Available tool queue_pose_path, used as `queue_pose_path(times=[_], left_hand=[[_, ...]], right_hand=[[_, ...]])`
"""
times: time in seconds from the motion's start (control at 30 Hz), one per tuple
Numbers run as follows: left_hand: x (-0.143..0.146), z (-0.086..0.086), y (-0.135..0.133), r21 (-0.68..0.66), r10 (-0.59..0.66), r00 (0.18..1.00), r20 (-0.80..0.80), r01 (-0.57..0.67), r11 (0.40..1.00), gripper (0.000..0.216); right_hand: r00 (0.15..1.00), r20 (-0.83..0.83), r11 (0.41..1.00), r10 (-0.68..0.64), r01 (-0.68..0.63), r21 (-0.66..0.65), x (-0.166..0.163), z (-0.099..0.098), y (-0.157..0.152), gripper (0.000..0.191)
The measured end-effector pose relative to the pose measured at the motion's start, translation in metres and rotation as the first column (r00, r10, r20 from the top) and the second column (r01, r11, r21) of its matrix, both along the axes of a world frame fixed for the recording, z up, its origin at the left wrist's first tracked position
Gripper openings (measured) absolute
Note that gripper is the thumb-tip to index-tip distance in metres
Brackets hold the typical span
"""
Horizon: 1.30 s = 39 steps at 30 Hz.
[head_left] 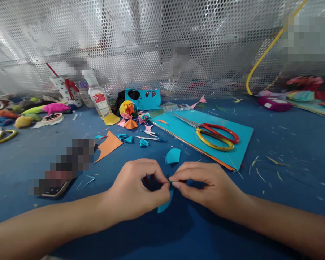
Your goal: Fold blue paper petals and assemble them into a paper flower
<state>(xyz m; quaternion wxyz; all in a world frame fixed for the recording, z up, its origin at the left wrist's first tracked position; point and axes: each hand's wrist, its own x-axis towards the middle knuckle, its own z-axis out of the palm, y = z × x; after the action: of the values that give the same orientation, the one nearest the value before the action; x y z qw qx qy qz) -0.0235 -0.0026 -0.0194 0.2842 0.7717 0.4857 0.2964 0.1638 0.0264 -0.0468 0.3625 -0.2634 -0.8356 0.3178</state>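
Observation:
My left hand (142,189) and my right hand (206,187) meet fingertip to fingertip over the blue table. Both are closed in a pinch on one small piece of blue paper, mostly hidden by the fingers. A curved blue paper piece (165,204) shows below the left fingertips; whether it is part of the pinched piece I cannot tell. Just beyond the hands lies another blue paper piece (173,156) with a rounded edge. Farther off are several small folded blue paper pieces (143,143), near a pair of tweezers (151,138).
Red-and-yellow scissors (216,136) rest on a stack of coloured paper (241,144) to the right. A phone (56,190) and orange paper (108,146) lie left. Behind stand a glue bottle (99,99), a multicoloured paper ball (128,109) and a perforated metal wall (151,43).

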Motion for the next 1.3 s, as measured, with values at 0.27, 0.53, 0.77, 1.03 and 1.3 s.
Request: queue_pose_path(times=[0.27,0.53,0.77,1.03,1.3], left_hand=[[-0.001,0.003,0.002,-0.102,0.026,0.998,0.057,-0.02,0.995,0.007],[-0.003,0.001,0.007,-0.194,-0.034,0.992,0.12,0.057,0.979,0.007],[-0.006,-0.001,0.013,-0.224,0.013,0.994,0.104,0.01,0.975,0.015],[-0.01,-0.002,0.007,0.15,-0.102,0.995,-0.015,0.103,0.983,0.013],[-0.007,0.004,0.002,0.081,-0.062,0.99,0.128,0.052,0.995,0.011]], right_hand=[[1.0,0.002,0.999,0.028,-0.028,0.032,0.004,0.001,0.004,0.012],[0.999,0.026,1.0,-0.02,0.02,0.007,0.003,0.004,0.003,0.006],[0.99,0.12,0.997,-0.08,0.081,-0.004,0.001,0.0,0.005,0.008],[0.979,0.186,0.988,-0.082,0.056,0.145,-0.007,-0.002,-0.001,0.01],[0.986,0.152,0.997,-0.071,0.07,0.007,-0.008,0.002,-0.004,0.011]])
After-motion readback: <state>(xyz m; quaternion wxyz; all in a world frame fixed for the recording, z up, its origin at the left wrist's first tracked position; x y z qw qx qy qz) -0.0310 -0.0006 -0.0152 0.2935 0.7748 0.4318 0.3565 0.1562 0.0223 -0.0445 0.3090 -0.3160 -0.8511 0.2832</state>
